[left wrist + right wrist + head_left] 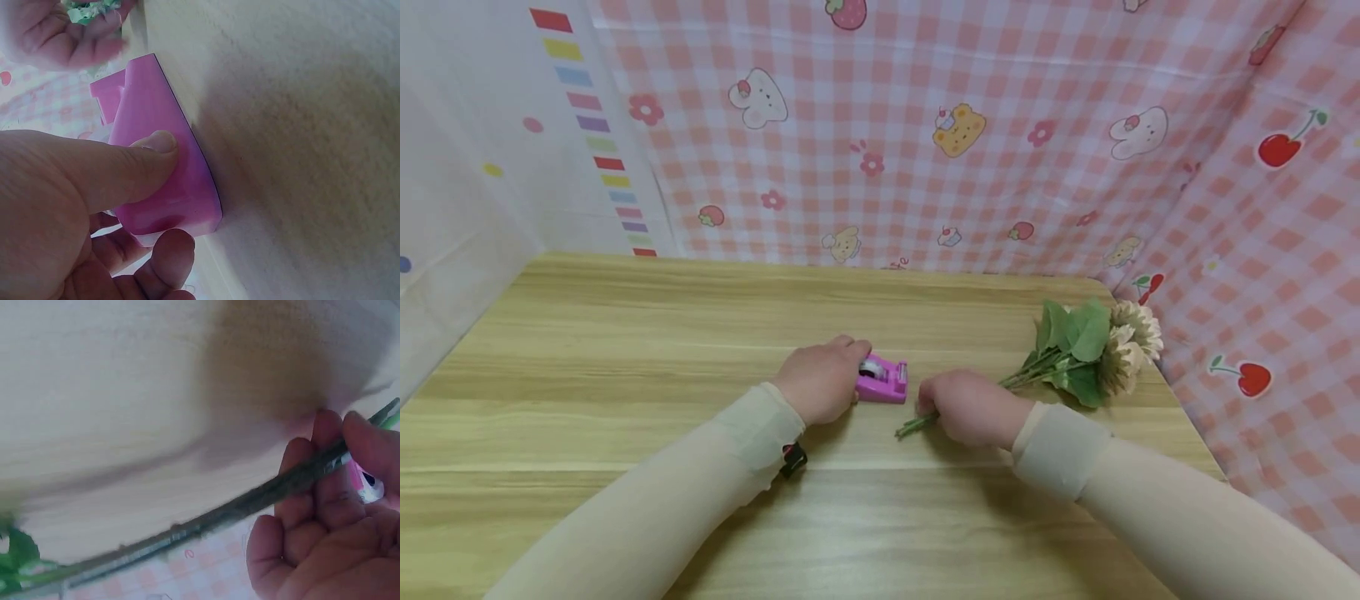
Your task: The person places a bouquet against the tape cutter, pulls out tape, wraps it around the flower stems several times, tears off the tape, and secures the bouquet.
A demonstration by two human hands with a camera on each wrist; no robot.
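Observation:
My left hand (823,379) grips a pink tape dispenser (880,388) from its left end, near the middle of the table. In the left wrist view the thumb presses along the dispenser's smooth side (144,119), and the other fingers curl around behind it. A roll of tape (871,368) shows in its top. To the right, my right hand (972,408) pinches a bunch of flower stems (206,520) close to their cut ends, between thumb and fingers. Pale cream blooms (1122,360) and green leaves (1086,329) spread out toward the table's right edge.
The wood-grain table (625,333) meets a pink checked cloth (887,200) at the back and another on the right. White cloth (467,192) with coloured dots hangs on the left. A small black clip (793,459) sits at the left wrist.

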